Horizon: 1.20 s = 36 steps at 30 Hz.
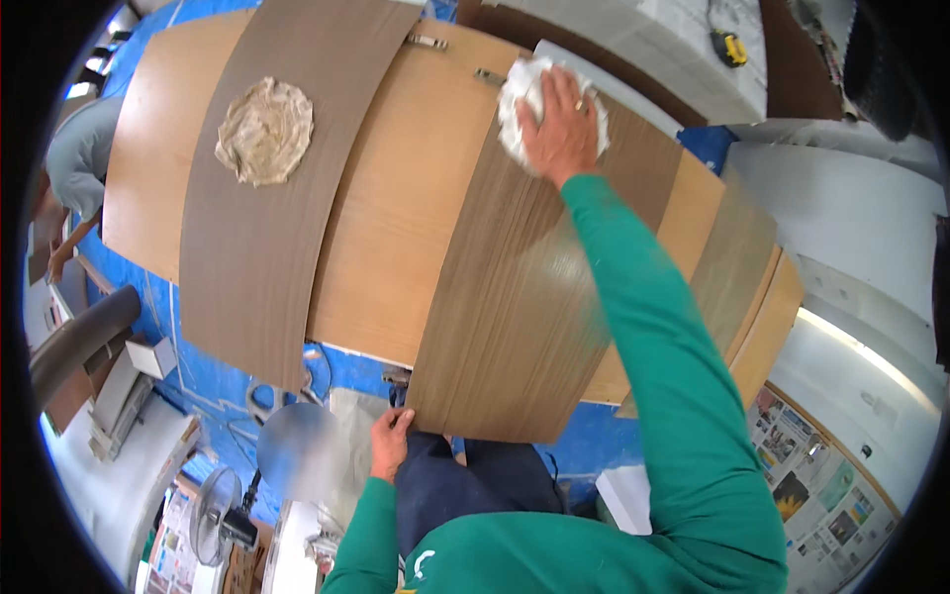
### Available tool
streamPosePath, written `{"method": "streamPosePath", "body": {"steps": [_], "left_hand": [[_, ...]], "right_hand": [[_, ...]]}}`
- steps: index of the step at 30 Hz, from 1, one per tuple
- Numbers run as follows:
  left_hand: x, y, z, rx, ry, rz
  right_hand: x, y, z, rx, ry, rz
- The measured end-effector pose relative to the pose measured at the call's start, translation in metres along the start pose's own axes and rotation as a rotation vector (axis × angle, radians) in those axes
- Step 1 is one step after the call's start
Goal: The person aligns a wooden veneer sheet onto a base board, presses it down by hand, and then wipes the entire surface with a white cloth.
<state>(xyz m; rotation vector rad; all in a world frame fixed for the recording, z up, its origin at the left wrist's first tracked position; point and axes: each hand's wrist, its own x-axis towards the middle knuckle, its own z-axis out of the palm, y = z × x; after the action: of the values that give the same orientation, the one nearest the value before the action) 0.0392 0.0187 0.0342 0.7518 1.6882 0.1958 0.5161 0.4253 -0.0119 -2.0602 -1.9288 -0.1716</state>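
A brown wood-grain panel (505, 307) lies lengthwise in front of me across light wooden boards, its near end jutting past their edge. My right hand (566, 134) reaches to its far end and presses down on a bunched white cloth (517, 111), fingers over the top. At the panel's near left corner, my left hand (389, 445) grips the edge with thumb and fingers; some fingertips are hidden under it. A second brown panel (262, 233) lies to the left, with a crumpled, stained beige cloth (265, 134) on it. A pale, shiny patch shows on the panel near my right sleeve.
Light wooden boards (386, 218) support the panels over blue sheeting (346, 374). Small metal fittings (428, 42) sit at the far edge. A fan (220, 515) stands lower left; another person (84, 163) bends at the far left. A yellow-black tape measure (730, 49) lies upper right.
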Motion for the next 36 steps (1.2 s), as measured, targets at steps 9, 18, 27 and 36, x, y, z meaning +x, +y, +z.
{"method": "streamPosePath", "body": {"steps": [9,18,27,36], "left_hand": [[-0.010,0.000,0.011,0.064,0.100,0.007],[-0.011,-0.027,0.026,-0.138,0.119,0.162],[-0.031,0.051,0.065,0.259,0.346,0.776],[0.046,0.096,0.131,0.690,0.291,0.989]], "right_hand": [[0.004,-0.003,0.016,-0.087,0.006,0.072],[-0.225,-0.148,-0.056,0.142,-0.175,-0.032],[-0.315,-0.160,-0.144,0.161,-0.399,-0.277],[-0.180,-0.126,-0.137,0.459,-0.378,0.062]]}}
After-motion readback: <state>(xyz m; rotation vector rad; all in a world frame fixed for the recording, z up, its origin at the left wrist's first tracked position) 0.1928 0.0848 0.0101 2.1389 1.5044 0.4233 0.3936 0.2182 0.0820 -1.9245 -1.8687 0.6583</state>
